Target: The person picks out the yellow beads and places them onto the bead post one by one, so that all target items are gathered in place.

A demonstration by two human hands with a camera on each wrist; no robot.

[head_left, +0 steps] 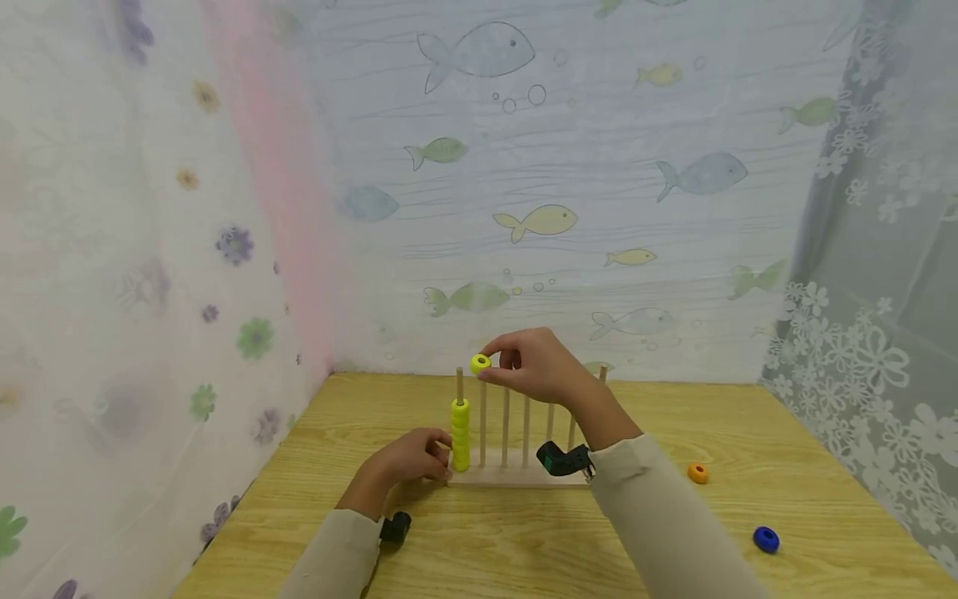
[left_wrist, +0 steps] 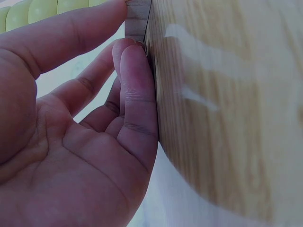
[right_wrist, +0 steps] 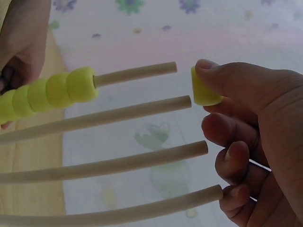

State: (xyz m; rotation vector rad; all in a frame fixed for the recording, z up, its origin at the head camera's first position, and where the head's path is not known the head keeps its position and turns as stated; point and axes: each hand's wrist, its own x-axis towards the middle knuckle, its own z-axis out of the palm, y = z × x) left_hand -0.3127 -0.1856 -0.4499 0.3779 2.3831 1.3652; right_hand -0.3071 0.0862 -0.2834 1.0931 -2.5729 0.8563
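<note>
Between thumb and forefinger, my right hand [head_left: 540, 366] pinches a yellow bead [head_left: 481, 364], whose hole shows in the head view. In the right wrist view this bead [right_wrist: 204, 88] is just off the tips of the two leftmost pegs, apart from them. A wooden peg rack [head_left: 516, 477] stands upright on the table. Its leftmost peg [head_left: 460, 384] carries a stack of several yellow beads [head_left: 460, 436], with bare wood above them. At the rack's left end, my left hand [head_left: 407, 457] holds the base, thumb and curled fingers on its end [left_wrist: 137, 21].
An orange bead [head_left: 698, 473] and a blue bead [head_left: 766, 539] lie on the wooden table [head_left: 524, 541] to the right of the rack. Several bare pegs [head_left: 505, 428] rise from the base. A fish-patterned curtain [head_left: 599, 191] hangs behind the table.
</note>
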